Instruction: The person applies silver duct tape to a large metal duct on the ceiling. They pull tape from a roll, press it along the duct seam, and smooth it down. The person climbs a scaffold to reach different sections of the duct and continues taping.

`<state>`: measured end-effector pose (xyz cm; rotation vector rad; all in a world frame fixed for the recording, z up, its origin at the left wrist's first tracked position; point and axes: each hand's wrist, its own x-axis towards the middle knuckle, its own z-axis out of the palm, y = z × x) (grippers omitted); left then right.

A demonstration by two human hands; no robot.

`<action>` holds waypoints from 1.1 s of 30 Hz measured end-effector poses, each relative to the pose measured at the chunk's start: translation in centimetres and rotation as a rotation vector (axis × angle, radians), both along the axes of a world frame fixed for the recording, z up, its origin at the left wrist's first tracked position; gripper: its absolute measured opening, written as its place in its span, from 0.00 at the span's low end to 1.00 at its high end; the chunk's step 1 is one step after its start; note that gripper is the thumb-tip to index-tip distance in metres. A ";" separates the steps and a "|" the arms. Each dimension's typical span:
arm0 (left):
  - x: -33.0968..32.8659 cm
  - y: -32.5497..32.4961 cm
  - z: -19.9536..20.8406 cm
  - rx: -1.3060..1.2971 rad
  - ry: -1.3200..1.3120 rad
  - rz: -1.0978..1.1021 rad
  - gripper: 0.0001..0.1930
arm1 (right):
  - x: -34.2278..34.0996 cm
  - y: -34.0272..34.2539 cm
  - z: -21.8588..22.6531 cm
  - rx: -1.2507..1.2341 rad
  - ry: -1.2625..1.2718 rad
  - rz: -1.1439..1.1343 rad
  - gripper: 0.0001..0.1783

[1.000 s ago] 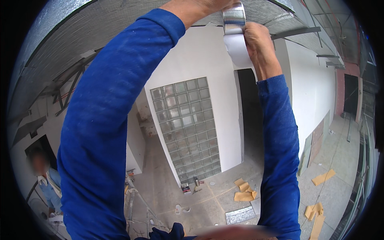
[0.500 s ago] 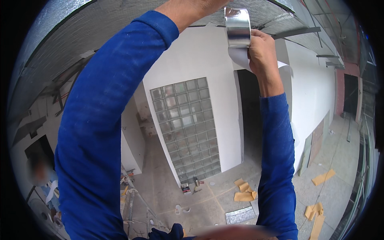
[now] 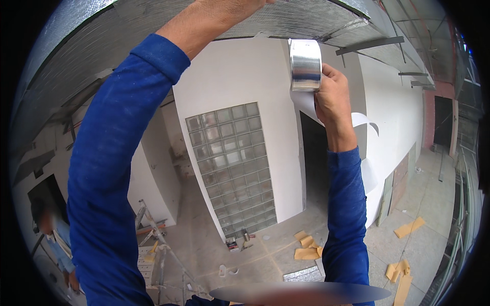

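Note:
In my raised right hand (image 3: 334, 99) is a roll of shiny silver foil tape (image 3: 306, 66), with my fingers closed round its side. A white backing strip (image 3: 368, 176) trails from the roll behind my wrist and hangs beside my blue sleeve. My left hand (image 3: 229, 14) reaches up at the top edge, close under the silver foil-covered duct (image 3: 163, 25). Its fingers are cut off by the frame, so what they touch is hidden.
A glass-block panel (image 3: 232, 168) is set in the white wall ahead, beside a dark doorway (image 3: 314, 163). At lower left stand a ladder (image 3: 166, 245) and a person (image 3: 60, 239). Brown paper scraps (image 3: 307, 247) and a foil-faced piece (image 3: 302, 274) lie on the floor.
My right hand has come down with the foil tape roll, and more of the white backing strip shows. My left arm has shifted left, its hand still at the top edge.

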<state>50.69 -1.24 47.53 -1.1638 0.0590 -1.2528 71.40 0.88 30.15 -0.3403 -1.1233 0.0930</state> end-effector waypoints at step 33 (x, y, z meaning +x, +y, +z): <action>2.9 0.5 0.9 0.109 -0.054 0.040 0.19 | -0.2 -1.4 -1.0 0.008 0.008 -0.035 0.22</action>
